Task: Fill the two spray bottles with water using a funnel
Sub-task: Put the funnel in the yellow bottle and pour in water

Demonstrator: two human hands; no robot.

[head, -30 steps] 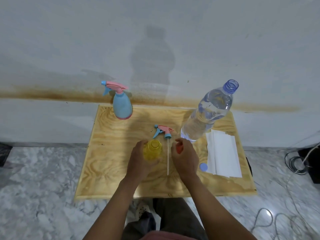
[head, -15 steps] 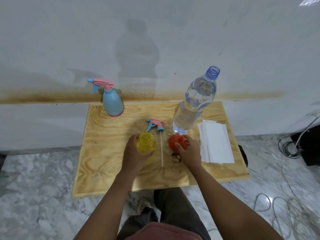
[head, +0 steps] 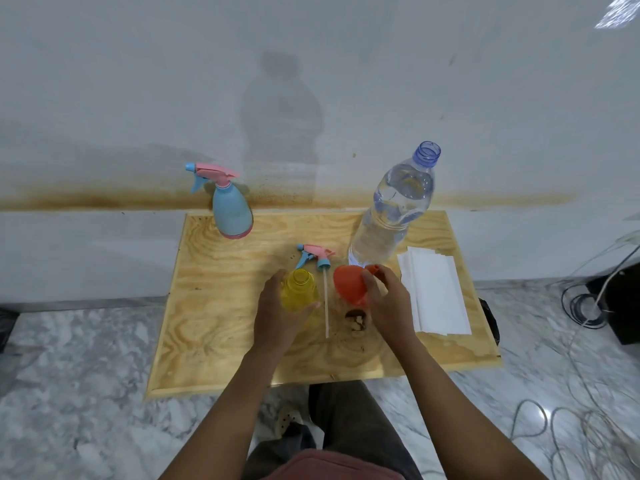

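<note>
At the right hand point(head: 388, 303), fingers and thumb are curled round the orange funnel point(head: 348, 287), pinching it near its narrow end; the funnel lies on its side in that hold, its long axis running roughly left to right, wide mouth turned left and stubby spout pointing up and away to the right; whether it rests on the wooden board point(head: 214, 306) or is held just clear of it cannot be told.

Just to the left, the left hand point(head: 280, 317) wraps the yellow spray bottle point(head: 298, 289) and holds it upright, its open neck facing up; that neck is the funnel's target, and it lies to the left of the right hand's grip, near but apart; between the two lies the removed spray head point(head: 317, 256), its thin dip tube stretched toward the person.

Judged from this, the coming move turns on rotation; the spout must swing round to point down before it can be carried left over the neck, and the right hand is the one placed to do it.

Farther out, the water bottle point(head: 394, 209) stands uncapped behind the funnel; the blue spray bottle point(head: 231, 209) stands at the back left with its head on, untouched; paper towels point(head: 433, 292) lie to the right.
</note>
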